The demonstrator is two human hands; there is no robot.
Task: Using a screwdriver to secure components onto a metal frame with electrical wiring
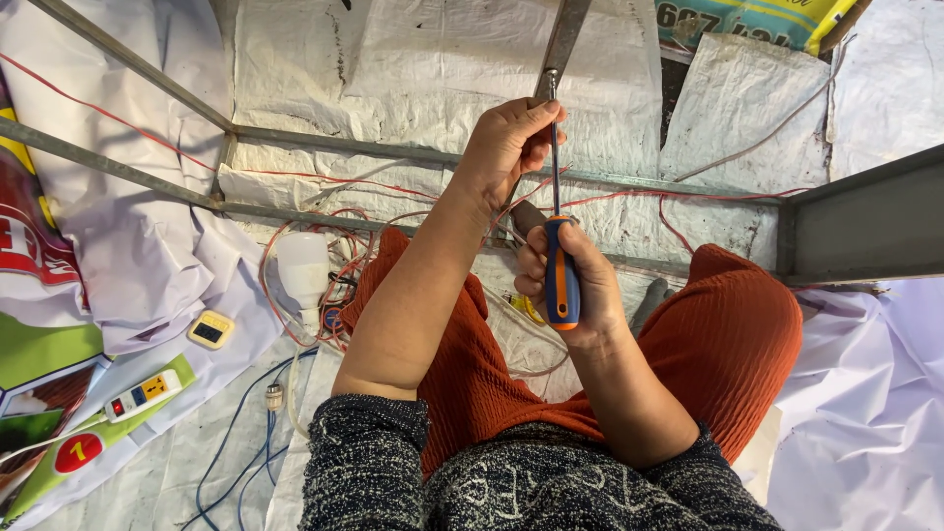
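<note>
Above the lap, in front of the grey metal bar frame (413,152), the right hand (575,280) grips a screwdriver with a blue and orange plastic handle (561,275) and a thin steel shaft; its fingers are clamped round the handle, thumb side towards the camera; the shaft runs straight up to the left hand (506,147), whose fingers are pinched together on the shaft near its tip, just below a flat grey metal strip (565,39) that slopes up out of view; whether the tip sits in a screw head there I cannot tell, since the fingertips cover it.

To do this step well, as I judge it, the shaft should stay in line with the fastener, the left hand only guiding and steadying while the right hand turns and presses along the axis; a tilted shaft would likely slip off the head and towards the guiding fingers.

On the floor, covered with white woven plastic sheeting (433,69), thin red wires (324,182) trail across the frame and gather near a white plastic lamp bulb (303,265); a small yellow box (210,329) and a white power strip (144,395) lie well apart to the left; loose blue cable (231,442) runs beside them; keeping the wires away from the tip seems wise.
</note>
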